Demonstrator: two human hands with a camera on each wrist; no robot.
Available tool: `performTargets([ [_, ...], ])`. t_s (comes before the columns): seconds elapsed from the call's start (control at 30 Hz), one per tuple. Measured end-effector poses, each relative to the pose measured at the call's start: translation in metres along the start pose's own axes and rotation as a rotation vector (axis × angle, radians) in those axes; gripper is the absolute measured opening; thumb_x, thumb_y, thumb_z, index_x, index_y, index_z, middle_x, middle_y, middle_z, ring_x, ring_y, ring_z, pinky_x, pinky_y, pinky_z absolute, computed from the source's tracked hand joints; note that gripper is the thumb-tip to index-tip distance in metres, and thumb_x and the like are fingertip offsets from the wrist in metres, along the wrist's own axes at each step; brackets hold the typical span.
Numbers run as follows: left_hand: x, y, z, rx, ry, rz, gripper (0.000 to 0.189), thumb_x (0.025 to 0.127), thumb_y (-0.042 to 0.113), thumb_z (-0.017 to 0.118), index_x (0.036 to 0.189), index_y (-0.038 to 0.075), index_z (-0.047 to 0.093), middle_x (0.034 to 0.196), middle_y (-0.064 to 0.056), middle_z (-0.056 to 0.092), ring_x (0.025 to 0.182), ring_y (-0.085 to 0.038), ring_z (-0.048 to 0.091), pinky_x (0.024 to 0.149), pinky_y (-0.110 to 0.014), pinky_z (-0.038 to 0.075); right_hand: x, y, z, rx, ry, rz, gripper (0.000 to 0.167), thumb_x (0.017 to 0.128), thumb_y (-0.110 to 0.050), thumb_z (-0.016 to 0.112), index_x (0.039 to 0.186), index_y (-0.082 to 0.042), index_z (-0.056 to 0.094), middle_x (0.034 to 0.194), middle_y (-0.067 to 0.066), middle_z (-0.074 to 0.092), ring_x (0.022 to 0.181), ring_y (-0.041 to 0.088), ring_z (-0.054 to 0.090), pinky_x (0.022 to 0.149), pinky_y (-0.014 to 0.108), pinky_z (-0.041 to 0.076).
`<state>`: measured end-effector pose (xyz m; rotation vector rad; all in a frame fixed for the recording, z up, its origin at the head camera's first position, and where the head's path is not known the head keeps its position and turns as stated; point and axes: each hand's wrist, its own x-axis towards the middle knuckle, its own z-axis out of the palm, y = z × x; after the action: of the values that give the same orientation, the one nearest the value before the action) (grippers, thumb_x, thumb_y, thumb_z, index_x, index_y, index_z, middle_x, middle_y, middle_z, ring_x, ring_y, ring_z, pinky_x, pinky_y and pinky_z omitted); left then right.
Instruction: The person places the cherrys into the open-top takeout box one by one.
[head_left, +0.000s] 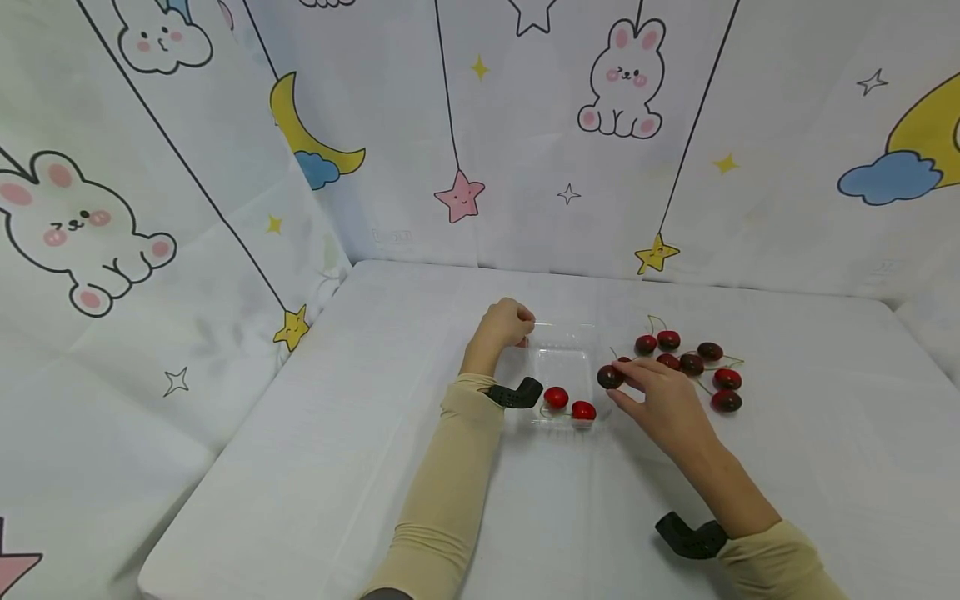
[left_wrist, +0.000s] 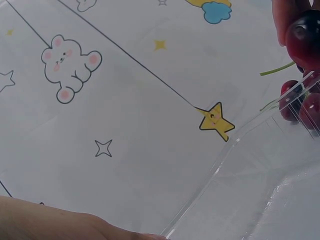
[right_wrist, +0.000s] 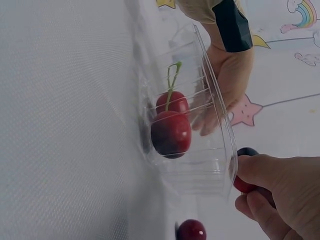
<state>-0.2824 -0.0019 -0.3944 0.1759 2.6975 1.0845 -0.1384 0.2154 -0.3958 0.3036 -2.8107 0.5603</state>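
Note:
A clear plastic container sits on the table with two red cherries, at its near end, their green stems joined in the right wrist view. My left hand grips the container's far left corner, fingers at the rim. Between thumb and fingers, my right hand pinches a dark red cherry just off the container's right side. Close beside that fruit, another cherry is partly hidden by the fingers. In the left wrist view a green stem sticks out near the held cherry.
Several loose cherries, some with stems, lie in a group on the white table right of the container. A patterned curtain hangs behind the table and along its left side. Black wrist mounts are on both arms.

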Motion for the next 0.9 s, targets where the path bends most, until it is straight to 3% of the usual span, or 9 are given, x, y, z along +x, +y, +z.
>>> performTargets([
  [0.43, -0.0006, 0.0008, -0.0013, -0.002, -0.007, -0.001, 0.022, 0.094, 0.018, 0.059, 0.112, 0.008, 0.068, 0.095, -0.006, 0.069, 0.064, -0.008, 0.065, 0.067, -0.024, 0.047, -0.0004, -0.0024, 0.0043, 0.026, 0.003, -0.022, 0.040, 0.080, -0.016, 0.077, 0.116, -0.003, 0.066, 0.104, 0.014, 0.067, 0.092, 0.031, 0.067, 0.078, 0.044, 0.055],
  [0.9, -0.0003, 0.0010, -0.0002, 0.014, 0.000, 0.000, 0.022, 0.094, 0.018, 0.059, 0.112, 0.009, 0.068, 0.094, -0.005, 0.070, 0.063, -0.007, 0.064, 0.069, -0.025, 0.048, -0.0019, -0.0046, 0.0066, 0.025, -0.007, -0.015, 0.041, 0.080, -0.016, 0.077, 0.117, -0.003, 0.066, 0.108, 0.016, 0.067, 0.094, 0.032, 0.067, 0.079, 0.044, 0.055],
])
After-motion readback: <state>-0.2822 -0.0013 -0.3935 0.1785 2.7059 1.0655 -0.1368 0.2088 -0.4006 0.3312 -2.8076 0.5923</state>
